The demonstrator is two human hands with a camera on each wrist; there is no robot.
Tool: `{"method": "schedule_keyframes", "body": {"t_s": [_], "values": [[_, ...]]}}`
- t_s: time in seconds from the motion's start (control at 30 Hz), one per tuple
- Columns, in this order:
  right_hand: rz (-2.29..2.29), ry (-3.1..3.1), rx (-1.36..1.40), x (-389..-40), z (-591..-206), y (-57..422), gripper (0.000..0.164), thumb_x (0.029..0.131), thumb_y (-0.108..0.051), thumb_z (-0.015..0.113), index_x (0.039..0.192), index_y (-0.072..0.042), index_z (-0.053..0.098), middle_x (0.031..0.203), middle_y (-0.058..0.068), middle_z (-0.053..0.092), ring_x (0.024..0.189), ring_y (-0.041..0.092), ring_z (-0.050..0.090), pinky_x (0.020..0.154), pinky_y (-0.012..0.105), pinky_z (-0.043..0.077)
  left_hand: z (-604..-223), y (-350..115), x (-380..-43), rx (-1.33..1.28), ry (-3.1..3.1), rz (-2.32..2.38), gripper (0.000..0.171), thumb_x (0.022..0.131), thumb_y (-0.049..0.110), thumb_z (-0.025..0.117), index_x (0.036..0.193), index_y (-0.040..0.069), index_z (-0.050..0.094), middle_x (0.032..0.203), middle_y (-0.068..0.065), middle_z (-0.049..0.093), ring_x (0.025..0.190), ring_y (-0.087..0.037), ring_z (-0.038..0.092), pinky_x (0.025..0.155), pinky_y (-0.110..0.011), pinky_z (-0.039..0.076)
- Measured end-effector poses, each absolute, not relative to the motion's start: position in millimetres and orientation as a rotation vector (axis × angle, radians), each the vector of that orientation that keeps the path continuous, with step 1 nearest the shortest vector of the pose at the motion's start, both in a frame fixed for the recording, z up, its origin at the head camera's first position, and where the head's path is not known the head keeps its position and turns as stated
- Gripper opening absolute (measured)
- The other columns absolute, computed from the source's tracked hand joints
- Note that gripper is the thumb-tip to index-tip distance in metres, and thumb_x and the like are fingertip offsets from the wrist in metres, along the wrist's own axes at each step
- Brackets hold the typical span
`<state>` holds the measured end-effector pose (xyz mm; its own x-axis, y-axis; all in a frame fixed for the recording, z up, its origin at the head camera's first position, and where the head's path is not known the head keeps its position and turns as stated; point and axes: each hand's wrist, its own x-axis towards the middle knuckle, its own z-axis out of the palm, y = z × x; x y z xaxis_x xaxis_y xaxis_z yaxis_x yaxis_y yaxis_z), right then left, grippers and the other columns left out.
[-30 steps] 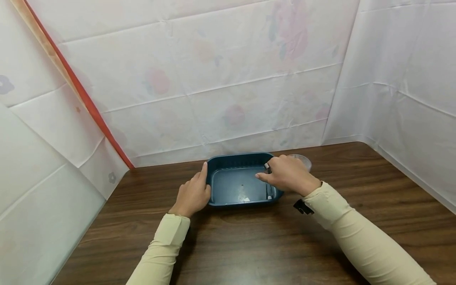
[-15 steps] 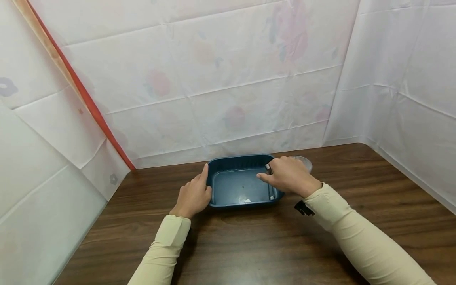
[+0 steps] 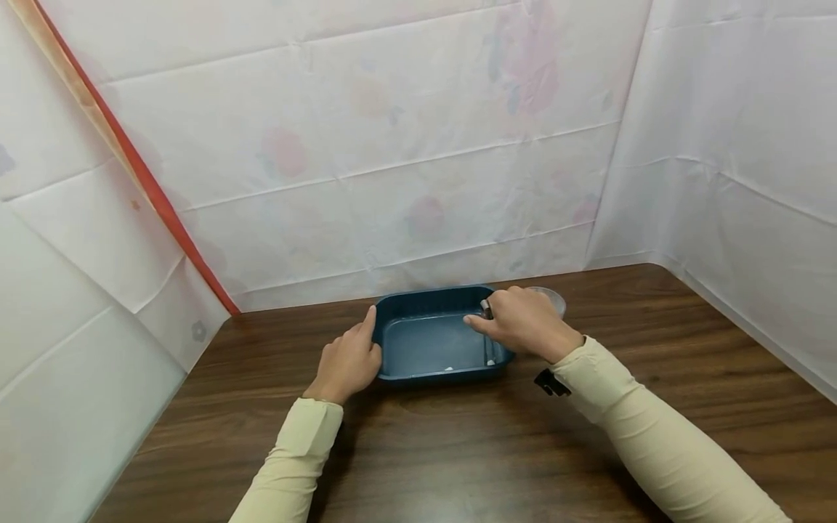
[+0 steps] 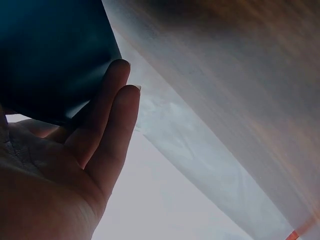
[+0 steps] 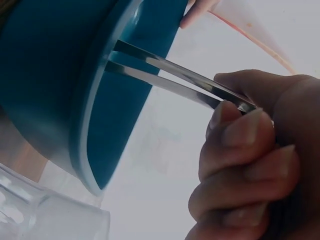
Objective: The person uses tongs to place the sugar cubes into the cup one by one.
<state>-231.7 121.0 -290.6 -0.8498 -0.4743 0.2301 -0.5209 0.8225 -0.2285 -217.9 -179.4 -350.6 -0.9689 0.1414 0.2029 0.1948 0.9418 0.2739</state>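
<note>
A dark blue rectangular basin [image 3: 431, 341] sits on the wooden table near the back wall. My left hand [image 3: 346, 359] rests against its left end, the index finger lying along the rim; in the left wrist view, extended fingers [image 4: 117, 115] touch the outer wall. At the right end, my right hand [image 3: 523, 319] grips metal tongs [image 5: 185, 75] with curled fingers. Their two narrow arms reach down into the basin, slightly apart in the right wrist view. A small white piece [image 3: 491, 362] shows by the tips, and another small white spot [image 3: 448, 368] lies nearer the basin's front middle.
A clear plastic cup or bowl [image 3: 554, 299] stands just right of the basin, partly hidden behind my right hand. White patterned sheeting [image 3: 418, 160] rises close behind the table [image 3: 445, 450] and along both sides.
The whole scene shifts slightly as the head camera moves. Both hands keep their places on the basin and tongs; the tongs' lower end shifts only slightly.
</note>
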Motion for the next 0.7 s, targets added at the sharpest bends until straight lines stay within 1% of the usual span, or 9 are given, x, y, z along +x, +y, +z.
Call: {"method": "schedule_keyframes", "body": {"t_s": [0.2,0.43,0.5,0.57,0.67,0.7], "values": [[0.472,-2.815,0.763,-230.5,-289.9,121.3,0.055,0.098,-0.048,0.061,0.054,-0.017,0.047,0.047,-0.005,0.032,0.041,0.011,0.034,0.043,0.026,0.023,-351.7,-180.5,-217.0,-0.264,-2.908,-0.431,0.065,0.096,0.013,0.045,0.158,0.007,0.03,0.131,-0.011,0.064,0.08,-0.023,0.063,0.051,-0.034,0.04],[0.52,-2.771,0.744,-230.2,-288.7,123.0,0.055,0.098,-0.047,0.061,0.054,-0.017,0.047,0.046,-0.005,0.034,0.04,0.012,0.036,0.042,0.027,0.024,-351.2,-179.0,-217.3,-0.257,-2.914,-0.442,0.064,0.096,0.014,0.047,0.158,0.007,0.032,0.136,-0.012,0.061,0.091,-0.025,0.065,0.056,-0.036,0.044],[0.526,-2.76,0.738,-230.4,-288.2,123.3,0.056,0.098,-0.047,0.061,0.053,-0.017,0.046,0.046,-0.004,0.034,0.04,0.013,0.037,0.042,0.027,0.024,-351.0,-178.6,-217.4,-0.249,-2.915,-0.453,0.063,0.096,0.015,0.048,0.157,0.008,0.033,0.136,-0.012,0.061,0.086,-0.024,0.064,0.056,-0.036,0.044],[0.53,-2.754,0.731,-230.5,-287.6,123.6,0.056,0.098,-0.046,0.061,0.052,-0.017,0.045,0.046,-0.004,0.034,0.04,0.013,0.038,0.042,0.028,0.025,-350.9,-178.2,-217.4,-0.238,-2.915,-0.463,0.063,0.096,0.016,0.049,0.157,0.009,0.036,0.136,-0.011,0.062,0.077,-0.023,0.061,0.054,-0.035,0.042],[0.54,-2.748,0.725,-230.3,-286.5,123.8,0.056,0.098,-0.046,0.061,0.052,-0.018,0.044,0.046,-0.005,0.035,0.04,0.013,0.039,0.042,0.028,0.025,-351.0,-177.8,-217.4,-0.226,-2.919,-0.493,0.061,0.096,0.016,0.048,0.156,0.011,0.038,0.131,-0.011,0.065,0.06,-0.021,0.051,0.048,-0.034,0.036],[0.539,-2.746,0.722,-230.2,-286.1,124.1,0.057,0.099,-0.046,0.06,0.052,-0.018,0.044,0.046,-0.005,0.035,0.04,0.013,0.039,0.042,0.028,0.025,-351.0,-177.5,-217.5,-0.226,-2.921,-0.499,0.06,0.096,0.016,0.048,0.155,0.011,0.039,0.129,-0.012,0.065,0.057,-0.021,0.048,0.047,-0.033,0.035]]}}
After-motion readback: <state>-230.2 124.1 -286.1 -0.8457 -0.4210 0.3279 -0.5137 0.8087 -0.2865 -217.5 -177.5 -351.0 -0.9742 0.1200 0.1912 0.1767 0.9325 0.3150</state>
